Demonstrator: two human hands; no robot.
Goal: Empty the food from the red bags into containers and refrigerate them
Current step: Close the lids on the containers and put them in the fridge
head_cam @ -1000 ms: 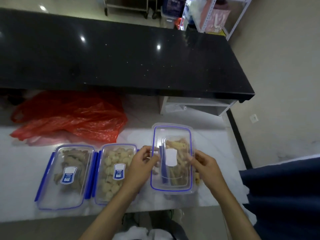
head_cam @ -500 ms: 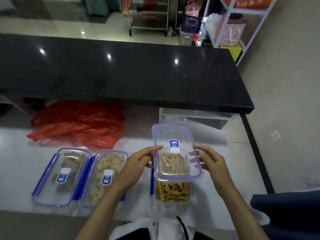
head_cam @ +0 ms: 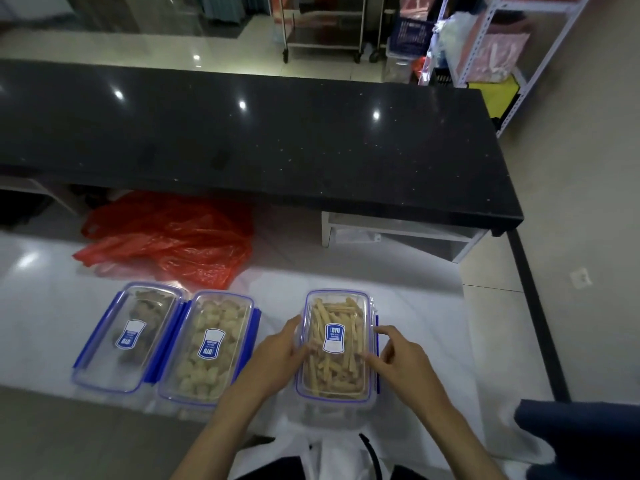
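1. My left hand (head_cam: 277,358) rests against the left edge of the clear rectangular plastic container with the blue-rimmed lid (head_cam: 337,344), the one filled with pale yellow stick-shaped food. My right hand (head_cam: 401,358) is at its right edge. The fingers of both hands are mostly straight and press on the lid; they do not curl around anything.

2. The lid lies on top, but I judge that it is not locked. The blue side clips are hard to see here, so I cannot tell if any of them is already snapped. If I press only in the middle, one corner may stay up, and the lid could come off when I carry the container to the refrigerator.

3. This container stands near the front edge of the white marble-like counter (head_cam: 45,306). A strong push down on the near side could tip it or slide it toward me, and the sticks would fall out.

4. Some sticks reach high, close under the lid. One caught under the rim could break or stop the seal.

5. The two other clear lidded containers, one with dark pieces (head_cam: 133,336) and one with pale round pieces (head_cam: 209,346), lie just beside my left arm. A wide elbow movement may push them.

6. The crumpled red plastic bags (head_cam: 173,244) lie behind them, well apart from my hands. They look empty, but I cannot be sure nothing remains inside.
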